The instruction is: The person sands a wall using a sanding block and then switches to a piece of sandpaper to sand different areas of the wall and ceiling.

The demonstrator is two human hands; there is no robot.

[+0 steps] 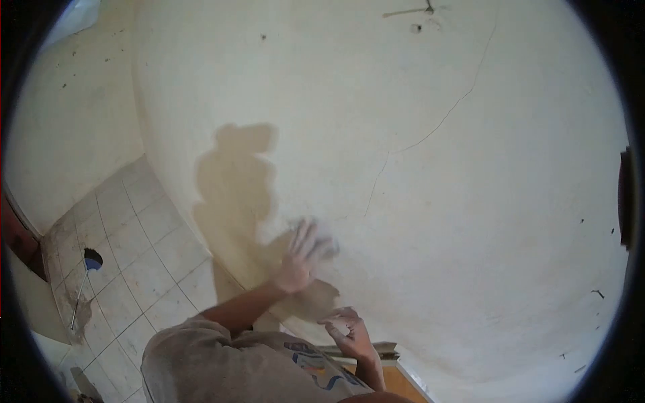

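My left hand (300, 260) is up against the pale plastered wall (430, 221), its fingers laid out over the surface and blurred by motion. A dark greyish patch shows at the fingers' edge, under or beside them; I cannot tell what this piece is. Lower and to the right, my right hand (349, 337) is held in front of my shirt (248, 369). Its dusty fingers and thumb curve apart with a gap between them, and nothing shows in it.
A thin crack (440, 126) runs down the wall, with a bracket (428, 8) at the top. Left, a blue-headed brush (93, 260) with a long handle lies on the tiled floor (158, 248). An orange-brown panel (401, 384) with a pale edge stands below my right hand.
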